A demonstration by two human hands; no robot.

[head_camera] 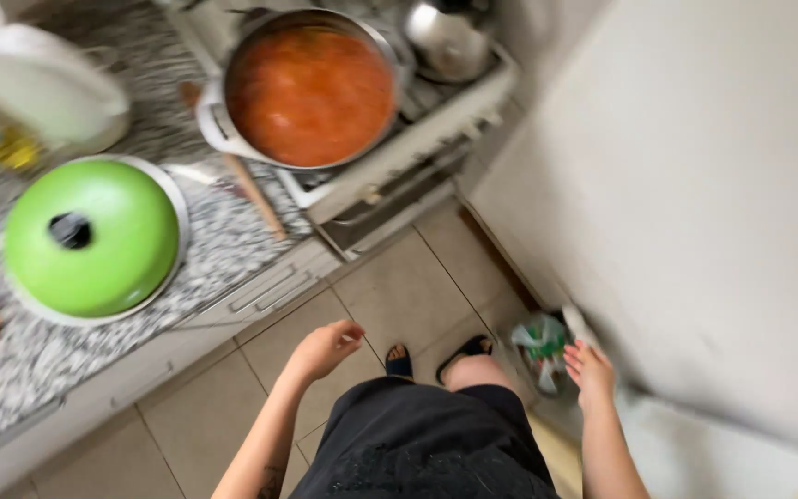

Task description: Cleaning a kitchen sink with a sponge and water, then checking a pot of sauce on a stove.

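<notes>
Both hands are empty: the left hand loosely curled, the right hand spread near a bag. The wooden spoon lies on the counter edge beside the full pot; a bump may knock it down.

Left hand hangs loosely curled and empty above the beige tiled floor; right hand hovers just beside a crumpled green-and-white plastic bag. Round green domed lid rests on the speckled granite counter, near its front edge.

At ten o'clock from me, a bright green lid with a black knob sits on my speckled grey and white tabletop. At twelve o'clock, a white pot holds orange-red sauce. Beige floor tiles lie below; my shorts are black.
</notes>
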